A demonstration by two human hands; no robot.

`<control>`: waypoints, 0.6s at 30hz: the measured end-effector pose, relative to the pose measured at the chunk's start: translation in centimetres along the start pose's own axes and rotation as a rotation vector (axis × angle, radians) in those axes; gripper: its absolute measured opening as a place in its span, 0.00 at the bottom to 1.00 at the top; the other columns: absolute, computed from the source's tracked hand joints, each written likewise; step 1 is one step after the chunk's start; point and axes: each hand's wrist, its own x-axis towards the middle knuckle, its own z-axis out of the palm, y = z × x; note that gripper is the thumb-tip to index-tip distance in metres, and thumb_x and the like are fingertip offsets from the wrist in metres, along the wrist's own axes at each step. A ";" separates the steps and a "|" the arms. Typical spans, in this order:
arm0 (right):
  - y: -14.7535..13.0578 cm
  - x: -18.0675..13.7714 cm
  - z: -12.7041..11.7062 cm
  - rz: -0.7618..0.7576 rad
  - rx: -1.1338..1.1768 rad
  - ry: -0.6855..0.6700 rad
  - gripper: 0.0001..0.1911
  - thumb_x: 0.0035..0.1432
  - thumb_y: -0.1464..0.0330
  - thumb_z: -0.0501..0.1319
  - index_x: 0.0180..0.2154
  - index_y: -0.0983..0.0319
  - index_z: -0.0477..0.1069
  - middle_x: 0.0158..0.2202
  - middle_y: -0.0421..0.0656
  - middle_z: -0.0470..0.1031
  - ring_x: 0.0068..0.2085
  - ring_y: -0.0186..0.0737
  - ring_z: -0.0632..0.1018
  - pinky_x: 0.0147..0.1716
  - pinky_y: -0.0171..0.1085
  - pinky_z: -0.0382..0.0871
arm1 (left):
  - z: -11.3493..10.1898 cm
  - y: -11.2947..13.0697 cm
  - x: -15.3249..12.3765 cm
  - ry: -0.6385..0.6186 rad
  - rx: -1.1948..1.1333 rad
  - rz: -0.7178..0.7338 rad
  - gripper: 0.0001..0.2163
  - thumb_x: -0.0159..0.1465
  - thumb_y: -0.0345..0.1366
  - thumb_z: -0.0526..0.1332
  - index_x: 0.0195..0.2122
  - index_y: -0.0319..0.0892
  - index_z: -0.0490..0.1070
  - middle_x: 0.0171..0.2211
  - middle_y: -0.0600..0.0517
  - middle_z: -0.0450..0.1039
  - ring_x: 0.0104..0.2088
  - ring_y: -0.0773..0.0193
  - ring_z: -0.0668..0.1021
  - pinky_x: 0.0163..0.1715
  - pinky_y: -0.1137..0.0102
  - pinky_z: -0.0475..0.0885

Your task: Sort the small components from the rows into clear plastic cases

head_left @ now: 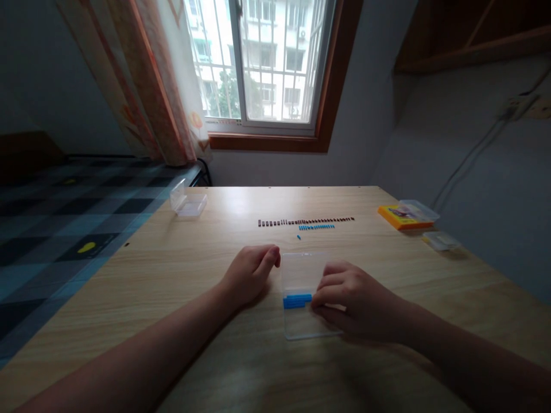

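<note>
A shallow clear plastic case lies open and flat in front of me. Across its middle runs a short band of small blue pieces, packed side by side. My right hand reaches over the case from the right, thumb and forefinger pinched at the right end of that band; whatever is between the fingertips is hidden. Curled into a loose fist, my left hand rests on the table by the case's upper left edge, and its inner fingers are out of sight.
Beyond the case, a single blue piece lies before a row of blue pieces and a long row of dark pieces. An open clear box stands far left. Right: a yellow box and a small clear case.
</note>
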 end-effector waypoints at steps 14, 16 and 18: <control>-0.2 0.0 -0.4 0.095 -0.097 -0.079 0.07 0.63 0.69 0.63 0.32 0.58 0.78 0.31 0.39 0.76 0.34 0.38 0.69 0.38 0.40 0.59 | 0.0 0.1 -0.1 -0.007 -0.002 0.037 0.22 0.72 0.44 0.47 0.26 0.41 0.71 0.22 0.54 0.72 0.26 0.64 0.74 0.32 0.70 0.64; -0.1 -0.2 -0.9 0.060 -0.102 -0.094 0.09 0.66 0.69 0.61 0.33 0.59 0.78 0.31 0.40 0.75 0.34 0.38 0.69 0.37 0.39 0.59 | 0.0 0.0 -0.1 -0.012 0.000 0.038 0.22 0.72 0.44 0.47 0.26 0.41 0.71 0.22 0.54 0.72 0.26 0.63 0.74 0.31 0.70 0.64; -0.1 -0.4 -1.2 0.017 -0.109 -0.114 0.10 0.66 0.70 0.59 0.33 0.59 0.77 0.31 0.41 0.75 0.33 0.38 0.69 0.37 0.40 0.59 | 0.0 0.0 -0.1 -0.017 0.001 0.040 0.22 0.72 0.44 0.47 0.26 0.41 0.71 0.22 0.54 0.71 0.26 0.63 0.74 0.31 0.70 0.64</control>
